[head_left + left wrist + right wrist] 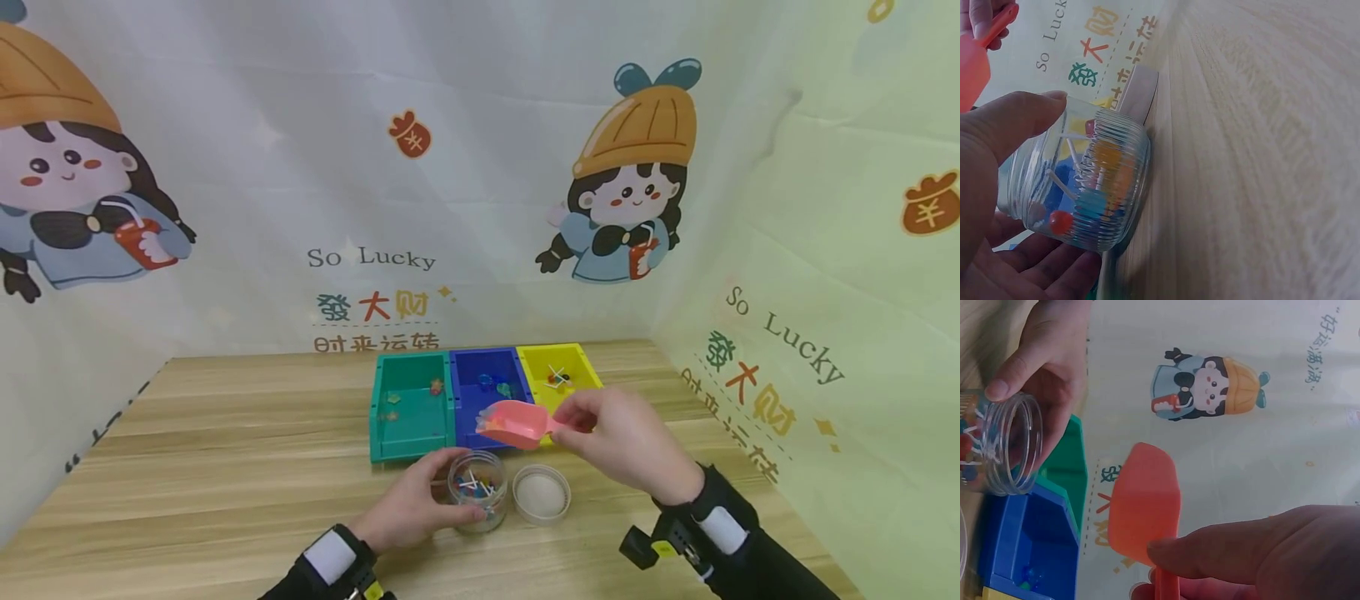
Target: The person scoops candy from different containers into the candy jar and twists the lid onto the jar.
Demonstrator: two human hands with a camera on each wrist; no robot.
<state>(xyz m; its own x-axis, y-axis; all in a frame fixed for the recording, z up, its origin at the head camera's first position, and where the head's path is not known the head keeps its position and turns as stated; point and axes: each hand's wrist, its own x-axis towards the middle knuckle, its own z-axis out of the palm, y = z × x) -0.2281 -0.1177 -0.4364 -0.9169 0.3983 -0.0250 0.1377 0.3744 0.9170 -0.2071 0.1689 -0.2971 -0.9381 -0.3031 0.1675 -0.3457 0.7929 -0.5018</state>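
Observation:
My left hand [420, 504] grips a ribbed clear jar [491, 510] standing on the table, thumb on one side and fingers round the other. Through its glass, small coloured pieces and white sticks [1063, 184] show. My right hand [626, 437] pinches the handle of a pink scoop [517, 423], held in the air above the jar and in front of the blue bin [487, 362]. Small translucent pieces [489, 417] lie toward the scoop's front; their kind is too small to tell. In the right wrist view only the underside of the scoop [1144, 506] shows.
A round white lid [542, 493] lies right of the jar. Behind stand a green bin [411, 450] with a few small pieces, the blue bin with blue and greenish pieces, and a yellow bin [588, 375] with white sticks and dark and red bits. A printed cloth [495, 208] hangs behind.

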